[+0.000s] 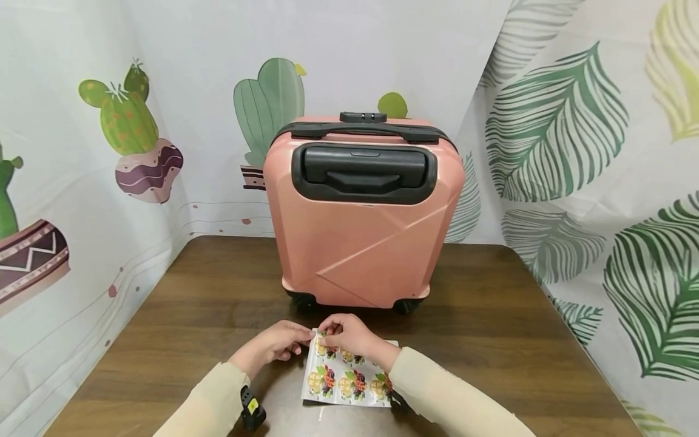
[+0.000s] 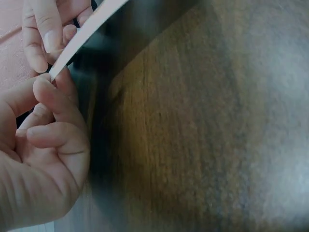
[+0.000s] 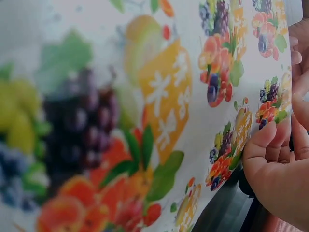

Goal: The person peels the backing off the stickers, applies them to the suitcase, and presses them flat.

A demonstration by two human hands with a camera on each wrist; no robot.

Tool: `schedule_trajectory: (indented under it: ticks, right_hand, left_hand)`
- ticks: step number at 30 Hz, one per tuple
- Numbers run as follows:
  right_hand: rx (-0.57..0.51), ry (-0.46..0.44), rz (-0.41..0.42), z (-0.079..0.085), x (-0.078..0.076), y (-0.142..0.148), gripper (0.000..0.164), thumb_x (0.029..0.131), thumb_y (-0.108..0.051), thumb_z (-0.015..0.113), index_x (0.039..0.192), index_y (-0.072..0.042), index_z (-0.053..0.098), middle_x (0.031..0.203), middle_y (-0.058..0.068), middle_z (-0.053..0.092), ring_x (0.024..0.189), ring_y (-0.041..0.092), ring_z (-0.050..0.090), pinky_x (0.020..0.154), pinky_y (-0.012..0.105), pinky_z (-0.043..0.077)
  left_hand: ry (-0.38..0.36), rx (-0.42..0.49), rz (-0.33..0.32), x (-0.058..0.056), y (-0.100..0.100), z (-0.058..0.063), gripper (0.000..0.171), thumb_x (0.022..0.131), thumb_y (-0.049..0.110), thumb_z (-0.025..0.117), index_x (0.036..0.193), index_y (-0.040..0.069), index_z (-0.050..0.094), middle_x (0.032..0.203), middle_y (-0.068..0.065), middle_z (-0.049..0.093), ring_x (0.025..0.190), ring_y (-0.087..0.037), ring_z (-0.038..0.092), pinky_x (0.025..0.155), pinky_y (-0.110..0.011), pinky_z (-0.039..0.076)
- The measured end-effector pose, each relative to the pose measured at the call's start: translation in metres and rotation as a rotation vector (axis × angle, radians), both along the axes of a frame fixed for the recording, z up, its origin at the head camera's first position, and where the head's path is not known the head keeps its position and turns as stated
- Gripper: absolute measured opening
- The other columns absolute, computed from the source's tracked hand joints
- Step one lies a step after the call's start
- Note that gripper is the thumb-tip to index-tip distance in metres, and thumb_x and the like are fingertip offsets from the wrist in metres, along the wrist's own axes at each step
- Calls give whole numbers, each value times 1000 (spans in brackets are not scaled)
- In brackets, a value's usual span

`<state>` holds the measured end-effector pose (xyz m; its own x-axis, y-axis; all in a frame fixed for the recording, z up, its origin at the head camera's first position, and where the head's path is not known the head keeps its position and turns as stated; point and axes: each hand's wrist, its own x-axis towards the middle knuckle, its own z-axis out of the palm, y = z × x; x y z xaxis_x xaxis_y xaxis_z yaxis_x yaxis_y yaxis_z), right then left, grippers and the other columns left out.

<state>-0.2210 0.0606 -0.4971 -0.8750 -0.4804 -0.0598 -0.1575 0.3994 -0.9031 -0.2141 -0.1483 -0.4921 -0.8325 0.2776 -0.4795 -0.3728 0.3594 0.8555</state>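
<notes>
A white sheet of fruit-printed stickers is held slightly tilted above the table's front half. My left hand pinches its upper left corner; in the left wrist view the sheet's thin edge meets the thumb and forefinger of my left hand. Close to that same corner, my right hand has thumb and fingers curled at the sheet's upper part. From the right wrist, the printed face fills much of the view, with my right hand pinching at the edge.
A pink suitcase with black handles stands upright on the brown wooden table, just beyond the hands. Behind the table hangs a cloth printed with cacti and leaves. A black strap device is on the left wrist.
</notes>
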Motion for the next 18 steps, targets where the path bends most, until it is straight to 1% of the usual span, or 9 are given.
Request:
schedule_trajectory:
  ticks: [4, 8, 13, 15, 18]
  right_hand:
    - [11, 16, 2, -2, -2, -1, 18, 89, -8, 77, 106, -4, 74, 88, 5, 64, 73, 11, 52, 64, 21, 43]
    - [9, 42, 25, -2, -2, 0, 18, 90, -7, 76, 107, -4, 74, 90, 7, 65, 73, 9, 51, 65, 20, 43]
    - [19, 86, 52, -5, -3, 0, 18, 91, -10, 76, 108, -6, 76, 101, 11, 68, 76, 5, 50, 69, 20, 44]
    - [7, 86, 54, -5, -4, -1, 17, 91, -10, 76, 108, -6, 76, 104, 13, 70, 76, 5, 51, 70, 20, 44]
    - [-15, 76, 56, -5, -4, -2, 17, 91, -9, 75, 107, -5, 76, 103, 15, 72, 75, 4, 52, 69, 19, 44]
  left_hand:
    - [-15, 40, -46, 0, -1, 0, 31, 102, 20, 61, 123, -2, 69, 84, 5, 64, 61, -3, 50, 53, -17, 35]
    - [-18, 77, -71, 0, -3, 0, 28, 102, 20, 61, 120, 0, 70, 79, 7, 61, 61, -3, 48, 52, -17, 34]
    - [-17, 116, -67, 0, -5, 1, 23, 102, 18, 61, 115, 3, 73, 74, 9, 59, 60, -3, 44, 52, -17, 32]
    - [-22, 130, -60, 0, -6, 1, 22, 102, 18, 62, 114, 4, 73, 73, 10, 59, 60, -2, 44, 52, -17, 32]
    - [-35, 148, -46, 0, -7, 0, 21, 101, 17, 63, 114, 5, 74, 70, 11, 59, 60, -2, 45, 53, -17, 32]
